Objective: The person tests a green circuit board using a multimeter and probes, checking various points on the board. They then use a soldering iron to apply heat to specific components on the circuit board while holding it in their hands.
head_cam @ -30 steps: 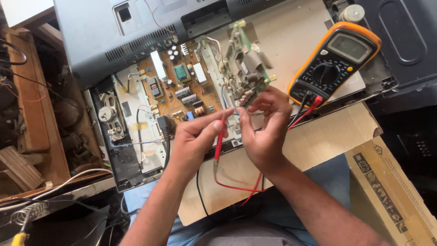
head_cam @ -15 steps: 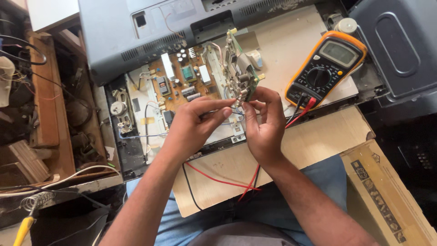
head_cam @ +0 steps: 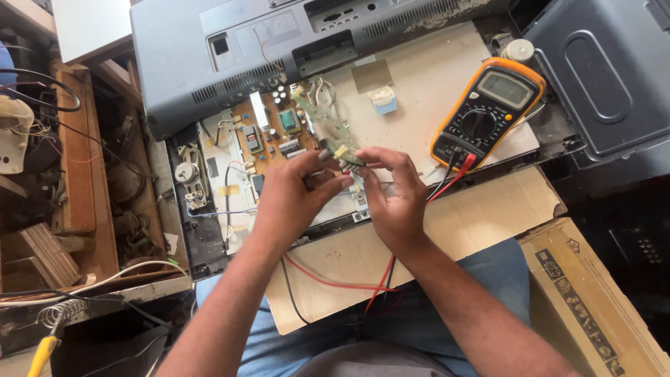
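Head view, looking down at an opened flat-panel set lying face down on the worktop (head_cam: 488, 216), a pale board resting across the person's lap. Left hand (head_cam: 296, 199) and right hand (head_cam: 394, 195) meet over the lower edge of the exposed chassis, fingertips of both pinched on the near end of a narrow green circuit board (head_cam: 328, 129) that runs up and away from the hands at a slant; a small pale part sits at the pinched end, detail too fine to resolve. Both hands closed on that board end, neither flat nor released. Just left of the green board lies the brown power board with capacitors and coils (head_cam: 269, 136), seated in the chassis. The grey plastic back cover (head_cam: 230, 63) is lifted off and lies across the top of the set. To the right, on the bare metal panel, an orange-cased digital multimeter with a black dial (head_cam: 488, 112) lies tilted; its red test lead (head_cam: 328, 279) and a black lead run from its lower sockets, under the right wrist and down over the worktop edge onto the lap. A brown cardboard box (head_cam: 593, 293) sits at the lower right, touching the worktop corner. Wooden clutter and loose cables fill the left margin.
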